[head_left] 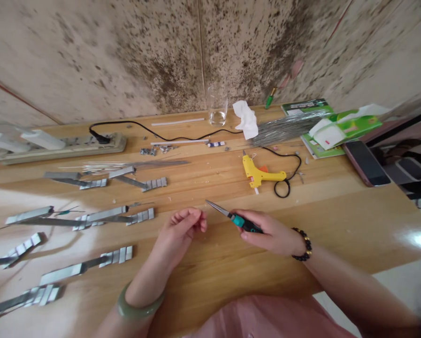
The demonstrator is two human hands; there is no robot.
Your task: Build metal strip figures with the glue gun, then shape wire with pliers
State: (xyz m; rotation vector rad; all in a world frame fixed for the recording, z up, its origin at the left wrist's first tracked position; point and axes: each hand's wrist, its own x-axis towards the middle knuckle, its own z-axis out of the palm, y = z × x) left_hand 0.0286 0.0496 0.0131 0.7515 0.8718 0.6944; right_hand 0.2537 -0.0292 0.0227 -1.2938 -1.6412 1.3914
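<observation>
Over the middle of the wooden table, my right hand [271, 232] is wrapped round a pair of scissors [239, 219] with black and teal handles. Their narrow metal blades look closed and point up and left. Just left of the tip, my left hand [185, 227] is closed in a pinch, thumb against the fingers. Whatever those fingertips hold, if anything, is too small to make out. Beyond the scissors lies a yellow glue gun [263, 172] on its side, its black cord curling behind it.
Several grey folded strip pieces [117, 256] cover the left side. Thin wires [104, 166] lie behind them, near a power strip [72, 146]. Along the back are a glass [218, 115], crumpled tissue [246, 119], a wire bundle [287, 129], a green package [361, 123] and a phone [367, 163].
</observation>
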